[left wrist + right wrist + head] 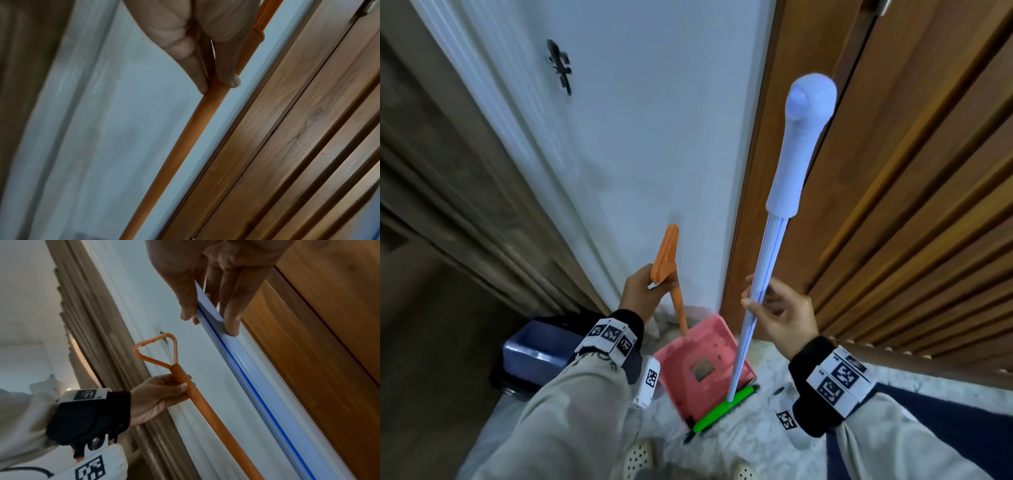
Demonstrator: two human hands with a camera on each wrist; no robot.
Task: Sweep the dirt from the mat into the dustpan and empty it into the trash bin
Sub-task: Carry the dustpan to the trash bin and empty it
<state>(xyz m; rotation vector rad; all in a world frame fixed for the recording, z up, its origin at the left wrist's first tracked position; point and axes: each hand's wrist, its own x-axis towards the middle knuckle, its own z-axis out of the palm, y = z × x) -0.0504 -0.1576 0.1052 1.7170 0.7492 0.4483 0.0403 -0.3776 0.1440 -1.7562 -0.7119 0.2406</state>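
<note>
My left hand (642, 291) grips the dustpan (702, 368) handle; my right hand (779, 317) pinches the broom (760, 281) pole. Pan rests on the mat (763, 435). I should keep its lip flat and sweep short.

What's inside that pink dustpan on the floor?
The pink dustpan shows a squarish label and a few dark specks. The broom's green head sits at its front edge and the white broom handle crosses it, hiding a strip.

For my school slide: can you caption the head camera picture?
Left hand holds the dustpan handle, right hand the broom.
</note>
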